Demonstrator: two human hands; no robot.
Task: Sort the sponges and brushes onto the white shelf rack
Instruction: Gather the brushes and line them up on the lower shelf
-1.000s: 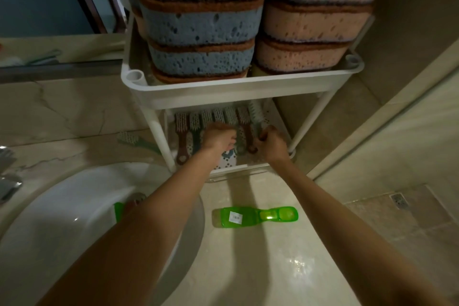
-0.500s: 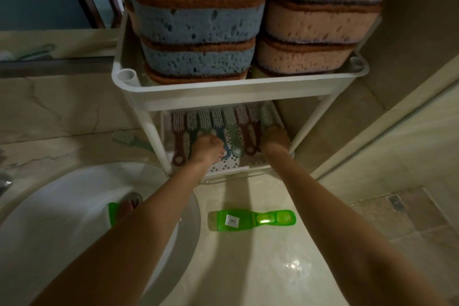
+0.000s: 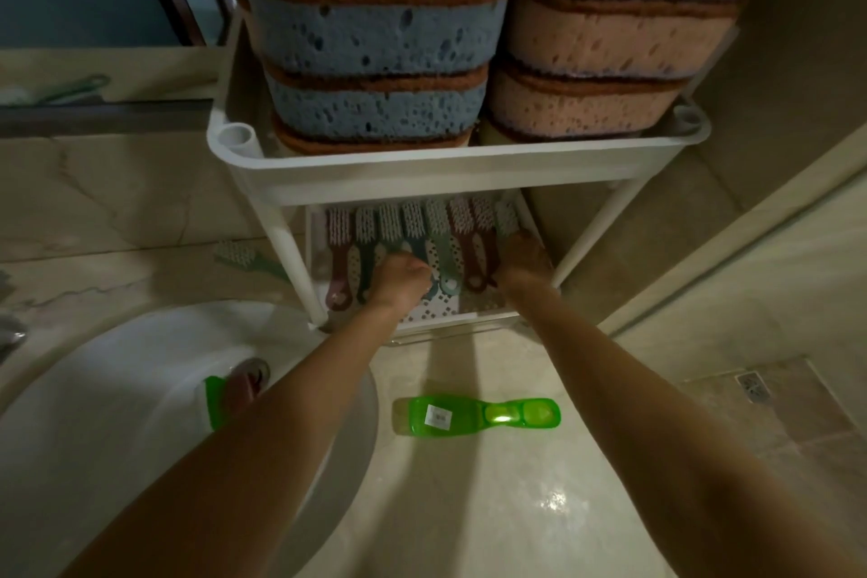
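Note:
The white shelf rack [image 3: 450,164] stands on the counter. Its top tier holds two stacks of big sponges, blue ones [image 3: 375,108] on the left and pink ones [image 3: 600,61] on the right. A row of several brushes [image 3: 462,244] lies side by side on the perforated lower tier, bristles toward the back. My left hand [image 3: 401,275] is inside that tier, curled over a brush handle near the middle of the row. My right hand [image 3: 525,260] covers the handle of the rightmost pale green brush [image 3: 506,216]. A bright green brush [image 3: 474,415] lies on the counter in front of the rack.
A white sink basin [image 3: 94,436] fills the lower left, with another green brush [image 3: 216,399] near its drain. A pale green brush [image 3: 248,258] lies on the counter left of the rack's leg. A tiled floor with a drain [image 3: 753,387] drops away on the right.
Both hands have pushed deeper into the lower tier, sliding brushes toward the back. The right hand has shifted to the row's right end.

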